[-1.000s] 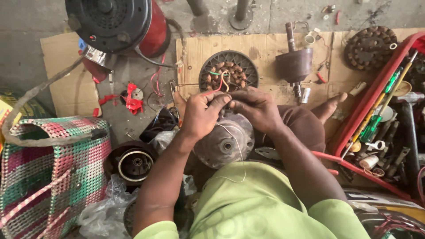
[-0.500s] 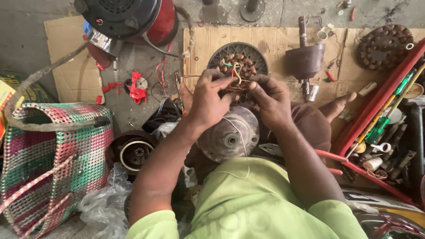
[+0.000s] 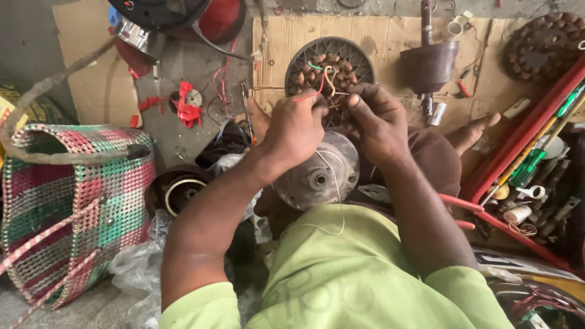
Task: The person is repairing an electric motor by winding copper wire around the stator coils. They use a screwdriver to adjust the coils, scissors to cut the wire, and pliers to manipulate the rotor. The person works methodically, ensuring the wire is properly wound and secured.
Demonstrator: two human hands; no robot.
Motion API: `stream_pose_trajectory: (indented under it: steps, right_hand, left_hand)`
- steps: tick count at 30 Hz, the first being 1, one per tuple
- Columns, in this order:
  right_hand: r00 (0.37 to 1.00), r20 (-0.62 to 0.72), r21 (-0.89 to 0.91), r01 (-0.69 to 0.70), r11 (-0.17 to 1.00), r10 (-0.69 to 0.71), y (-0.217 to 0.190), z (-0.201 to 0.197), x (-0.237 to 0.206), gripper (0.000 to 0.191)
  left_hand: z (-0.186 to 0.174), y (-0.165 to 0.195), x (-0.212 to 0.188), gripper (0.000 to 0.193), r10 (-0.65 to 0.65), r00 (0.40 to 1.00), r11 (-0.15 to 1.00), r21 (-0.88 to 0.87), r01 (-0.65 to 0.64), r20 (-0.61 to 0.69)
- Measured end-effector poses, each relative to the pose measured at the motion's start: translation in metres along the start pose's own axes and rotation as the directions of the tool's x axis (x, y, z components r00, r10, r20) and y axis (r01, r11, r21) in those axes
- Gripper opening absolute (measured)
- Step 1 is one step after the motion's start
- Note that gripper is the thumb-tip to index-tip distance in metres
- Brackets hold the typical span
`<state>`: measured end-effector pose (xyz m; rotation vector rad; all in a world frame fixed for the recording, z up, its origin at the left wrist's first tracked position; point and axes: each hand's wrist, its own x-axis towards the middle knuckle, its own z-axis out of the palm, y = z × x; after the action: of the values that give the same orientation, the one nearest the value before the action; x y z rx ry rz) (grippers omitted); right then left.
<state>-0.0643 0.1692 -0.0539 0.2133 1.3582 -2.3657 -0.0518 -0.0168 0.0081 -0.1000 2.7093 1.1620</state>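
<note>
your left hand (image 3: 297,128) pinches a red wire (image 3: 306,95) and your right hand (image 3: 379,122) closes its fingertips on the tan wires (image 3: 329,78) beside it, both over the round grey motor housing (image 3: 317,173); just beyond the housing lies the dark wound stator (image 3: 329,61), and the woven plaid basket (image 3: 67,207) sits well left of it

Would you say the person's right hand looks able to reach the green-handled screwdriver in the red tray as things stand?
Probably yes, once freed: the right hand is pinching wires with the left hand, but the green-handled screwdriver lies uncovered in the red tray on that side, nothing between.
</note>
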Motion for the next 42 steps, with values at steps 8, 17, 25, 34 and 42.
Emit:
stream_pose_trajectory:
  steps: [8,17,25,34,42]
  right_hand:
    - [0.998,0.027,-0.114,0.06,0.992,-0.057,-0.013,0.005,0.005,0.015]
    - [0.994,0.075,-0.053,0.082,0.995,-0.077,-0.018,0.005,0.001,0.015]
    - [0.979,0.134,-0.111,0.169,0.979,-0.154,-0.028,0.01,-0.007,0.014]
    - [0.98,0.142,-0.129,0.156,0.979,-0.137,-0.049,0.016,-0.015,0.013]
    - [0.98,-0.193,-0.044,0.046,0.998,-0.053,-0.035,0.014,-0.022,0.011]
  left_hand:
    - [-0.005,0.001,0.004,0.009,0.118,0.993,0.988,0.108,-0.114,-0.026]
    - [-0.005,0.004,-0.006,0.024,0.205,0.971,0.967,0.177,-0.181,-0.124]
    - [0.0,-0.003,0.006,0.029,0.23,0.965,0.971,0.094,-0.219,-0.125]
    - [0.019,-0.009,0.017,0.027,0.142,0.972,0.986,-0.055,-0.155,-0.187]
    - [0.028,-0.024,0.016,0.022,0.209,0.922,0.969,-0.055,-0.239,-0.326]
